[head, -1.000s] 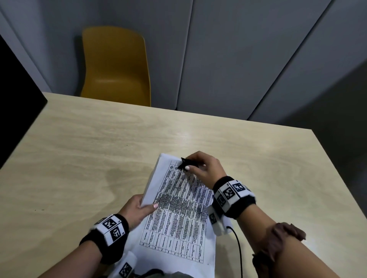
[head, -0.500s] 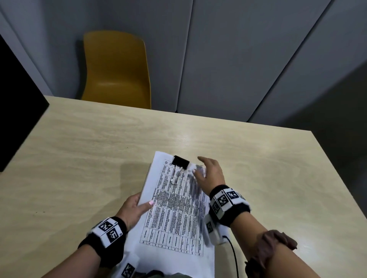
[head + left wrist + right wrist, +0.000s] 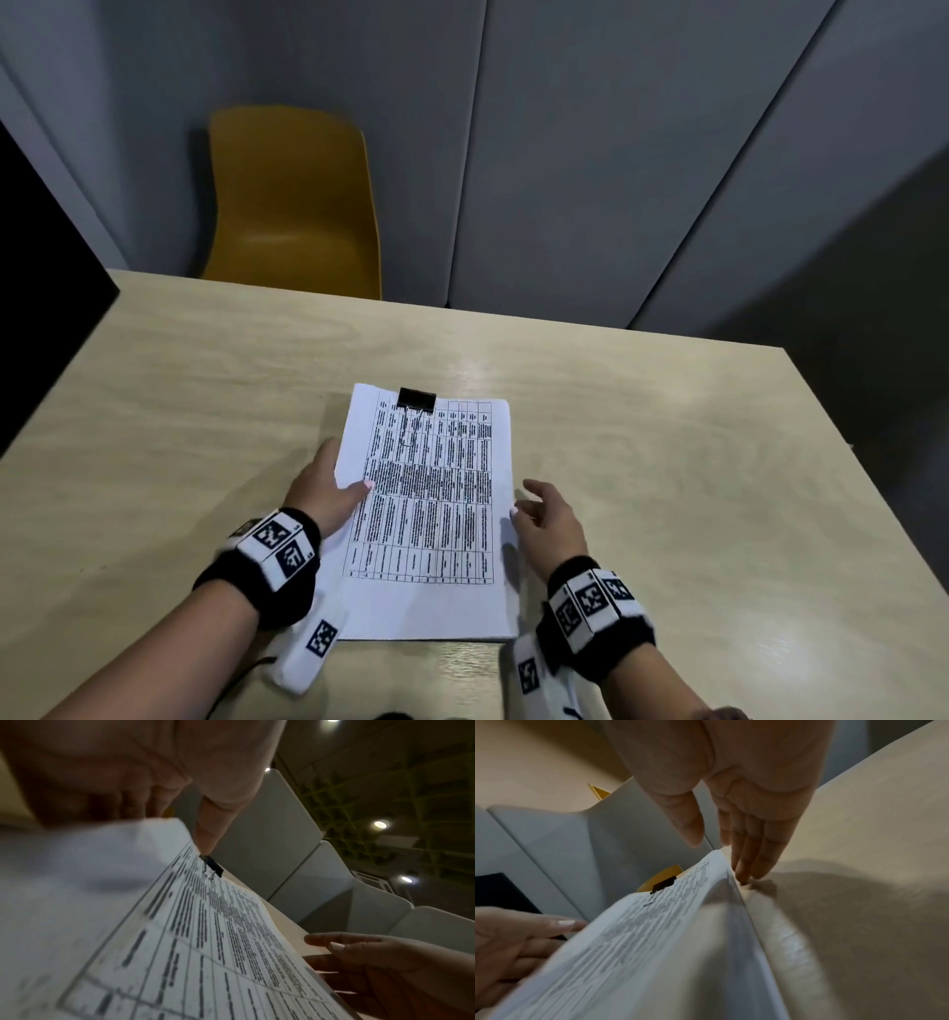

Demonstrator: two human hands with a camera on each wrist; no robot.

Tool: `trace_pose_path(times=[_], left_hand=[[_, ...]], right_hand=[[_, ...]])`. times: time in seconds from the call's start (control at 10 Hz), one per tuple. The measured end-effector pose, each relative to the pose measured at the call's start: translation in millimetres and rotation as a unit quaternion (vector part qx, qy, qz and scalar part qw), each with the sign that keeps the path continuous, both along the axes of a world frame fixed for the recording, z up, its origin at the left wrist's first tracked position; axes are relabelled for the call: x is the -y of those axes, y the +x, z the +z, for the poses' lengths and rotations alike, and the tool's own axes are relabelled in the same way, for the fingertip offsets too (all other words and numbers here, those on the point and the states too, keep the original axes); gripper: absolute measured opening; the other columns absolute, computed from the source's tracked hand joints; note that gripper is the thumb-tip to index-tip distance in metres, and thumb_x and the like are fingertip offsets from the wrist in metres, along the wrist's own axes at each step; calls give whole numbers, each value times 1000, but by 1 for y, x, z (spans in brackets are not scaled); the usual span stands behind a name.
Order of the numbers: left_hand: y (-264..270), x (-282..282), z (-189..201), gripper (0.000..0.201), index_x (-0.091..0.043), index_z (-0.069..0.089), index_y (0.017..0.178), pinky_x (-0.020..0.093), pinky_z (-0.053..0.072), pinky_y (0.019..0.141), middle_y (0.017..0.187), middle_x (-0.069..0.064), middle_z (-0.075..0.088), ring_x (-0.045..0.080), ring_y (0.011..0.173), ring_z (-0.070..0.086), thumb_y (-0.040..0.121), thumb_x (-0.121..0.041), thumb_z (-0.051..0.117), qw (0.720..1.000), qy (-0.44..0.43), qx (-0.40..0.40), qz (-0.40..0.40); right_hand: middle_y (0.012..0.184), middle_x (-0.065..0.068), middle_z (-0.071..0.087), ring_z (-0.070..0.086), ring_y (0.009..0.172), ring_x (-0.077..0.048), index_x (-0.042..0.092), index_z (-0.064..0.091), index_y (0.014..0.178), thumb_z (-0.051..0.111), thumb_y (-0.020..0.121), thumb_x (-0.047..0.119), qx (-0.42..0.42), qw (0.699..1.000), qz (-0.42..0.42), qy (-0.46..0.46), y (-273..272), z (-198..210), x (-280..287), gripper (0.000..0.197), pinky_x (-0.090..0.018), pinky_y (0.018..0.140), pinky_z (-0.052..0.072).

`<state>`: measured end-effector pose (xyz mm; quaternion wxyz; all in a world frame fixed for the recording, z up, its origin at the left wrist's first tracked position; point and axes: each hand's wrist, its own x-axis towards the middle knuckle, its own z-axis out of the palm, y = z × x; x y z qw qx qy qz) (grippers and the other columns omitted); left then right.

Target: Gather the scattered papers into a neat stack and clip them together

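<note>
A stack of white papers printed with a table lies on the wooden table, and its near edge reaches the table's front edge. A black binder clip sits on the stack's far edge, with one wire handle lying flat on the top sheet. My left hand pinches the stack's left edge, thumb on top and fingers underneath. My right hand is beside the right edge, fingers straight and holding nothing. In the right wrist view its fingertips touch the table next to the paper edge, which curves up.
A yellow chair stands beyond the table's far edge, against grey wall panels. A black panel borders the table at the far left. Bare tabletop stretches left, right and beyond the stack.
My right hand has let go of the clip and drawn back to the stack's right edge. The stack has turned from slanted to square with the table. The clip stays on its far edge.
</note>
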<state>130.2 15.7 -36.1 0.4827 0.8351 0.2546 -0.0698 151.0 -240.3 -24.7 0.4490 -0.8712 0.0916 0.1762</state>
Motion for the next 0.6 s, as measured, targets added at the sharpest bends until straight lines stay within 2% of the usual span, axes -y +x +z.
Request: trace_pose_path(times=[0.1, 0.2, 0.3, 0.4, 0.5, 0.6], left_hand=[[-15, 2, 9, 62, -14, 33, 138, 29, 38, 91, 136, 11, 52, 28, 119, 53, 83, -10, 63, 1000, -9, 0, 5], [-25, 6, 14, 71, -12, 25, 144, 29, 34, 96, 144, 12, 43, 26, 127, 47, 84, -4, 61, 998, -64, -2, 18], [-26, 6, 17, 72, -10, 22, 145, 28, 34, 95, 146, 13, 40, 27, 129, 45, 85, -2, 60, 996, -89, 0, 29], [-29, 3, 15, 78, -14, 14, 148, 32, 33, 99, 149, 14, 35, 27, 133, 40, 85, -3, 60, 991, -126, -2, 40], [-35, 0, 14, 80, -17, 14, 148, 37, 29, 108, 153, 15, 26, 27, 139, 30, 85, -1, 60, 986, -159, 16, 49], [-62, 5, 23, 74, -21, 35, 142, 31, 33, 103, 146, 22, 36, 22, 134, 40, 78, -3, 69, 973, -193, 61, 108]], right_hand=[[120, -7, 64, 58, 98, -14, 17, 49, 129, 54, 89, 12, 1, 1000, 27, -9, -17, 1, 2, 40, -23, 93, 42], [121, -6, 64, 60, 101, -14, 18, 50, 129, 54, 88, 10, 9, 999, 45, -14, -27, 1, 1, 41, -20, 93, 42], [124, -6, 63, 61, 109, -17, 19, 48, 131, 54, 88, 11, 2, 999, 52, -12, -26, 0, 1, 43, -23, 97, 43], [122, -5, 64, 62, 108, -17, 20, 48, 130, 55, 87, 10, 1, 998, 63, -2, -27, -4, 3, 44, -25, 98, 44], [107, 1, 69, 64, 94, -9, 30, 51, 123, 55, 86, 9, 17, 998, 53, 10, -31, -11, 12, 42, -22, 89, 47], [83, 9, 69, 63, 66, 6, 61, 55, 92, 56, 78, 8, 58, 997, 21, 34, -58, -13, 28, 56, -9, 70, 47]])
